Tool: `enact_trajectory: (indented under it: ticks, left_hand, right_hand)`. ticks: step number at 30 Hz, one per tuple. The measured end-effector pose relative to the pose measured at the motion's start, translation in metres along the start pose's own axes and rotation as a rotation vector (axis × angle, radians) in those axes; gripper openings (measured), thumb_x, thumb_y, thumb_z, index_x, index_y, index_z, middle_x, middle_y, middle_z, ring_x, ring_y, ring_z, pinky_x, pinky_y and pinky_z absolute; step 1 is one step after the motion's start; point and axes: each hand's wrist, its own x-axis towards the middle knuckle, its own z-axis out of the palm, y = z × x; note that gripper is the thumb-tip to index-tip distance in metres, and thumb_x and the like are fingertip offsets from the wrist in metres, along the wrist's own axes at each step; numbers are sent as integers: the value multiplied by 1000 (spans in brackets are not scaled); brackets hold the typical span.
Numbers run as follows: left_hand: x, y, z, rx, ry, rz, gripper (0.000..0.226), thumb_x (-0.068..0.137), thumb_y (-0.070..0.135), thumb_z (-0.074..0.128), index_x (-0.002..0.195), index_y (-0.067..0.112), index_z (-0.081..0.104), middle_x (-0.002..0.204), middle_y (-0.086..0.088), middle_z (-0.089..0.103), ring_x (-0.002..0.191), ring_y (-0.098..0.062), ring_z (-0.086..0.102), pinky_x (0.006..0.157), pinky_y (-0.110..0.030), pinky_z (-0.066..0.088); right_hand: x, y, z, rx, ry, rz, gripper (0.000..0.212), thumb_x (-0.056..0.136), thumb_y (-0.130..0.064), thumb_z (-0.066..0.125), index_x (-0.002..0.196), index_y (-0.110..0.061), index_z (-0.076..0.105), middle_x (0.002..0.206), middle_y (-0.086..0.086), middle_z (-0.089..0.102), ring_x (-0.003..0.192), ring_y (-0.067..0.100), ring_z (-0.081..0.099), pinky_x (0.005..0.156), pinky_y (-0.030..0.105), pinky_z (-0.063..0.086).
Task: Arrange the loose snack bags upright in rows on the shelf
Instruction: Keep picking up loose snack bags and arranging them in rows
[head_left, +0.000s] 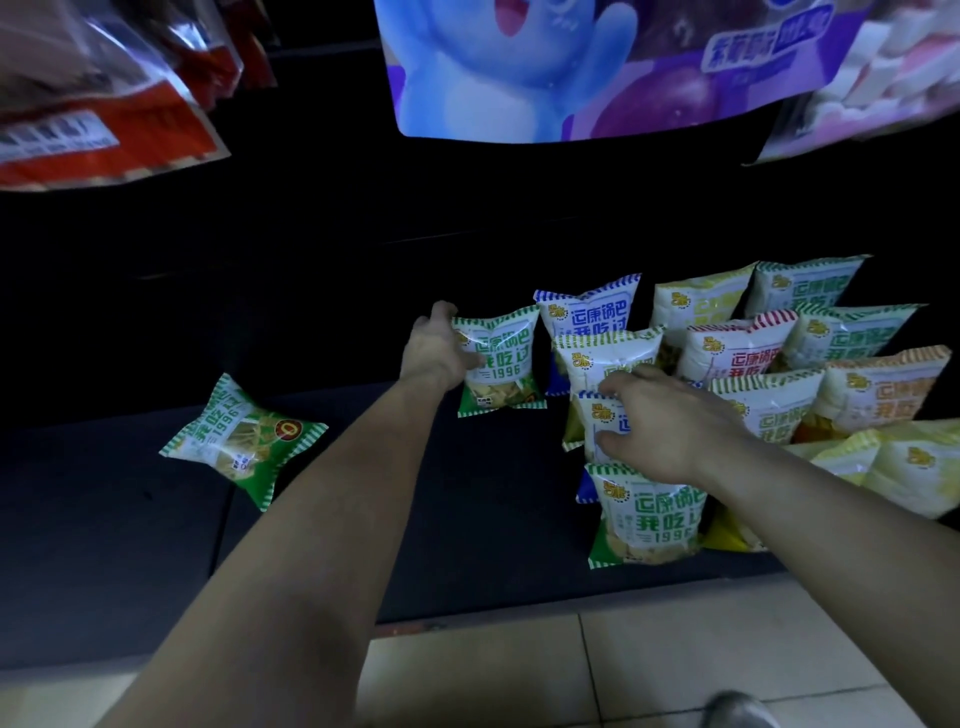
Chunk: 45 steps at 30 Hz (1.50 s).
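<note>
Nearest the viewer is a pale tiled floor (519, 665), with the toe of a shoe (737, 709) at the bottom edge. Two bare forearms reach forward over it to a low, dark shelf (130, 545).

At the shelf's front, right of centre, a green-striped snack bag (644, 514) stands upright. Just behind it the right hand (670, 421) grips a blue-edged bag (605, 415), with the fingers curved over its upper part and the thumb pressed lower on its front. To the right lie pale yellow bags (909, 462), slumped rather than standing.

Well apart on the left, one loose green bag (241, 439) lies flat and skewed on the shelf — alone there.

Farther back, the left hand (441, 348) holds a green bag (498, 358) upright by its left edge, thumb across the front and fingers curled behind it; the bag's bottom seam meets the shelf, just left of the rows.

Behind and to the right stand more bags in rows — a blue-striped bag (587, 312), a red-striped bag (737, 348), an orange-striped bag (883, 389) and others in green and yellow.

Above, out of the dark, hang a large purple package with a blue cartoon figure (519, 67) and blurred red packages (104, 130) at upper left.
</note>
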Motion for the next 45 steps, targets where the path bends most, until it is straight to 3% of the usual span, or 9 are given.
enact_trajectory:
  ticks: [6, 10, 19, 27, 34, 36, 39, 42, 45]
  left_hand:
    - [-34, -14, -55, 167, -81, 39, 85, 82, 38, 78, 151, 23, 30, 151, -13, 35, 130, -29, 45, 101, -36, 44]
    - [-86, -42, -122, 360, -137, 61, 78, 87, 42, 71, 151, 23, 30, 148, -10, 38, 129, -28, 46, 100, -35, 43]
    - [-207, -186, -238, 458, -186, -96, 68, 85, 48, 69, 143, 21, 45, 138, -9, 50, 123, -24, 52, 102, -32, 42]
    - [-203, -265, -250, 461, -236, -178, 73, 91, 49, 62, 151, 21, 31, 148, -9, 37, 128, -27, 48, 103, -32, 40]
    - [-177, -294, -237, 392, -213, -162, 69, 90, 51, 61, 148, 28, 33, 151, -5, 34, 130, -26, 46, 104, -36, 42]
    - [-175, -301, -236, 369, -214, -179, 69, 89, 52, 62, 148, 29, 34, 150, -2, 35, 130, -25, 46, 105, -37, 41]
    - [-173, -306, -237, 365, -227, -204, 69, 90, 50, 62, 148, 27, 33, 148, -1, 37, 129, -24, 47, 105, -38, 41]
    - [-174, -305, -239, 367, -231, -220, 68, 91, 49, 61, 149, 28, 33, 149, 0, 35, 131, -24, 44, 105, -39, 41]
    - [-176, -295, -242, 381, -224, -209, 68, 91, 48, 61, 150, 28, 32, 153, -3, 32, 137, -25, 40, 107, -38, 39]
  right_hand:
    - [-4, -34, -7, -8, 23, -77, 63, 93, -49, 57, 148, -25, 37, 143, 2, 42, 128, 27, 48, 91, 40, 47]
    - [-11, -76, -10, 4, 35, -148, 56, 91, -49, 59, 139, -24, 45, 137, 3, 46, 124, 26, 49, 90, 40, 47]
    - [-10, -199, 17, 36, -24, -274, 63, 91, -48, 59, 147, -26, 40, 144, 1, 42, 126, 25, 49, 96, 41, 47]
    - [63, -330, 87, 77, -138, -364, 57, 94, -46, 57, 143, -19, 43, 136, 7, 45, 118, 28, 52, 95, 43, 49]
    - [139, -385, 137, 133, -52, -268, 53, 97, -46, 52, 135, -10, 40, 134, 14, 46, 116, 33, 51, 93, 46, 46]
    - [151, -386, 150, 175, -39, -217, 63, 92, -50, 60, 135, -13, 32, 134, 15, 49, 118, 34, 51, 92, 46, 44]
    - [157, -387, 157, 148, -71, -155, 97, 77, -66, 69, 147, -14, 25, 139, 14, 52, 129, 35, 42, 100, 47, 37]
    - [152, -385, 153, 108, -118, -133, 97, 64, -75, 73, 135, -13, 47, 134, 8, 53, 127, 32, 42, 99, 45, 35]
    - [135, -369, 150, 245, -191, -119, 96, 55, -64, 86, 129, -17, 48, 130, 8, 45, 117, 29, 50, 90, 39, 46]
